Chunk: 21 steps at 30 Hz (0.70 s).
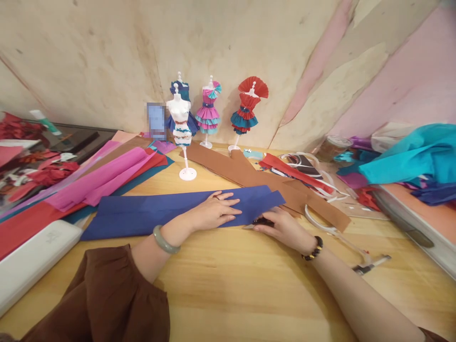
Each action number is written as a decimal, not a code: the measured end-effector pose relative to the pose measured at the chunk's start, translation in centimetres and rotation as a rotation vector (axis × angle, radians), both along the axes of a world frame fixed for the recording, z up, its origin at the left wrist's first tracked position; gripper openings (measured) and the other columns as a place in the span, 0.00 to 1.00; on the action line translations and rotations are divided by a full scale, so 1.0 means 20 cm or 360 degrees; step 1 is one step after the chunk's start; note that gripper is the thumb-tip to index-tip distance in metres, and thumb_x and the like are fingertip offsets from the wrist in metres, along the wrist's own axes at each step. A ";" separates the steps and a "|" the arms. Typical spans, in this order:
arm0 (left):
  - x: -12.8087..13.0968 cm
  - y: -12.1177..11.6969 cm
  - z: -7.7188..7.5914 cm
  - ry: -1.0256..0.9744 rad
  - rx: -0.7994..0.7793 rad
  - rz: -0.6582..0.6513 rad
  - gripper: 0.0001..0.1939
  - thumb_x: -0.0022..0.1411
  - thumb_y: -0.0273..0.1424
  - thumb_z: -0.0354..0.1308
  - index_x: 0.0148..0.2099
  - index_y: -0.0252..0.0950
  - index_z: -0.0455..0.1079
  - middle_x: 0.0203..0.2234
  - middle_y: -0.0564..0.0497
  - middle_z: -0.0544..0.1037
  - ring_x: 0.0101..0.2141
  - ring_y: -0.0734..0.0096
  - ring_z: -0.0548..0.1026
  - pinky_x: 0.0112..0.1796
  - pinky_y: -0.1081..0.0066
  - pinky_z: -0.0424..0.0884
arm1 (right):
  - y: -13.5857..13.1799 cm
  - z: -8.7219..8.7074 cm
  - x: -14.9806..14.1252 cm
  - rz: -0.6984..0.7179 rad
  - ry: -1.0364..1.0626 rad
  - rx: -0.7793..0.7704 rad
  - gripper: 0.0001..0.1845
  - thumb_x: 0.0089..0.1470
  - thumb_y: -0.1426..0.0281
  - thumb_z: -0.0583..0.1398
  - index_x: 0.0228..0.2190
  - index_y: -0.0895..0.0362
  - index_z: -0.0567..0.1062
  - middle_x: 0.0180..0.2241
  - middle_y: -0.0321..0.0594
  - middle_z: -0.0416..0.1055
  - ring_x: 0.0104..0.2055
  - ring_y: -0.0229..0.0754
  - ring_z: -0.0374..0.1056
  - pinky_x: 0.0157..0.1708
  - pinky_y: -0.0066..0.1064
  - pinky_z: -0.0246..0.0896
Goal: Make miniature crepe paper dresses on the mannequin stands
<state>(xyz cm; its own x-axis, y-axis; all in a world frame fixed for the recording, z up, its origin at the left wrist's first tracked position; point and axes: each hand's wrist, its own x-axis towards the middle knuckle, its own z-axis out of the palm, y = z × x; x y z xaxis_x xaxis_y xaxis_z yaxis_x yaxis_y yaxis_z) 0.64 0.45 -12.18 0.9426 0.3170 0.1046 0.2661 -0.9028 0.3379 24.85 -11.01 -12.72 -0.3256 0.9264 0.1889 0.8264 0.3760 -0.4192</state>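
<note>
A folded length of dark blue paper (pixel 142 213) lies across the wooden table in front of me. Flat on its middle rests my left hand (pixel 213 209), open, the fingers spread toward the right. My right hand (pixel 280 227) is closed around black-handled scissors (pixel 263 222) by the paper's lower right edge. Their pointed metal tip shows to the left of that hand, just below the edge; the handles are partly hidden by my fingers. Behind the blue paper stands a white mini dress form (pixel 180 111) with torn scraps around its waist and hips.
Paper-dressed forms, including a pink one (pixel 208 111) and a red one (pixel 245 109), stand near the wall. Brown strips (pixel 228 168) lie behind the blue paper. Coloured sheets (pixel 107 178) and a white case (pixel 39 261) are left; a pen (pixel 372 265) and turquoise paper (pixel 409 152) are right.
</note>
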 end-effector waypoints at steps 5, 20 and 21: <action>0.00 0.01 -0.01 0.0021 0.0003 0.0002 0.17 0.68 0.34 0.50 0.56 0.47 0.69 0.61 0.52 0.63 0.64 0.58 0.54 0.60 0.53 0.51 | 0.00 -0.02 -0.02 -0.0045 -0.0065 0.0004 0.13 0.59 0.57 0.57 0.36 0.52 0.77 0.34 0.39 0.78 0.37 0.44 0.72 0.37 0.34 0.65; 0.00 0.01 -0.01 0.0039 -0.0001 0.0007 0.17 0.68 0.36 0.50 0.57 0.47 0.69 0.62 0.53 0.63 0.64 0.57 0.53 0.59 0.53 0.52 | 0.00 -0.02 -0.03 -0.0076 -0.0013 -0.0034 0.15 0.60 0.56 0.56 0.33 0.52 0.76 0.33 0.38 0.78 0.36 0.43 0.71 0.36 0.33 0.63; 0.00 0.01 -0.01 0.0037 0.0000 0.0006 0.17 0.68 0.36 0.50 0.57 0.47 0.69 0.62 0.53 0.63 0.64 0.58 0.53 0.59 0.53 0.52 | 0.00 -0.02 -0.03 -0.0072 -0.0010 -0.0042 0.14 0.60 0.56 0.56 0.34 0.52 0.76 0.34 0.38 0.78 0.36 0.43 0.71 0.37 0.33 0.63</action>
